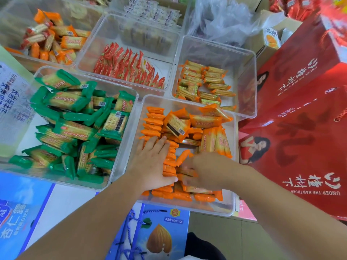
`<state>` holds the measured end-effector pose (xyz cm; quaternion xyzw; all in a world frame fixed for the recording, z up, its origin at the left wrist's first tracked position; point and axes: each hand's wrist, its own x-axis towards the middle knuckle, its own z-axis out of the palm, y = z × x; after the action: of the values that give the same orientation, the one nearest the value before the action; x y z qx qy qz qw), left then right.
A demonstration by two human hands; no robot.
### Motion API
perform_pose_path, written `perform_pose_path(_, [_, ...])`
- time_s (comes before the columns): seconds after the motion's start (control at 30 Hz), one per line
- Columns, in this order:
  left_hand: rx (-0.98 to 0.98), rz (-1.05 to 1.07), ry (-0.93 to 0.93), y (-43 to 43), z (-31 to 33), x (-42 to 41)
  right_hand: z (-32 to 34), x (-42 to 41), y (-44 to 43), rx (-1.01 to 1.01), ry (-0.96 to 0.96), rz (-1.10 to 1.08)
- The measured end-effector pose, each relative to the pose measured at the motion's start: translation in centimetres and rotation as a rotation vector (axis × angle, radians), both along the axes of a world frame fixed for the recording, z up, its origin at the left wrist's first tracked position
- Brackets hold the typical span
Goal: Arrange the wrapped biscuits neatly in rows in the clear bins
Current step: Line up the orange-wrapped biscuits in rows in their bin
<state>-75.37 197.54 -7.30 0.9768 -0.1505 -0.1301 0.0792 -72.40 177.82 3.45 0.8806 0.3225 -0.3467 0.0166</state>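
A clear bin point(233, 166) in front of me holds orange-wrapped biscuits point(176, 122). A row of them stands on edge along the bin's left side, and looser packets lie across the back and right. My left hand point(152, 162) lies flat with straight fingers on the left row, pressing it. My right hand point(204, 169) reaches into the bin's near middle, its fingers curled down among the orange packets; the fingertips are blurred and partly hidden.
A bin point(120, 177) of jumbled green-wrapped biscuits point(75, 117) sits to the left. Behind are bins of red packets point(127, 66), yellow-orange packets point(202, 83) and mixed orange ones point(52, 38). Red gift boxes point(300, 109) stand at the right, blue cartons point(159, 233) below.
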Motion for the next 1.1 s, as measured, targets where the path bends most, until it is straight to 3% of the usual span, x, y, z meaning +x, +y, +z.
perform_pose_path(0.1, [0.005,0.000,-0.005,0.1,-0.1,-0.1,1.0,2.9,1.4,0.229,-0.256,-0.122])
perform_pose_path(0.17, [-0.007,0.007,-0.003,0.1,-0.1,-0.1,0.7,5.2,3.0,0.271,-0.393,-0.143])
perform_pose_path(0.37, [-0.038,0.016,0.012,0.2,0.0,-0.2,-3.5,10.0,6.8,0.059,-0.358,-0.130])
perform_pose_path(0.57, [-0.048,0.018,0.006,0.2,0.0,-0.2,-5.5,10.9,8.4,-0.241,-0.539,0.085])
perform_pose_path(0.8, [-0.067,0.027,0.016,0.2,0.1,-0.2,-4.5,11.8,7.2,-0.224,-0.173,0.003])
perform_pose_path(0.97, [-0.055,0.030,0.021,0.1,0.1,-0.2,-3.9,12.7,6.3,-0.322,-0.041,0.009])
perform_pose_path(1.1, [-0.051,0.030,0.020,0.1,-0.1,-0.2,-4.3,11.9,5.0,-0.218,0.034,-0.061])
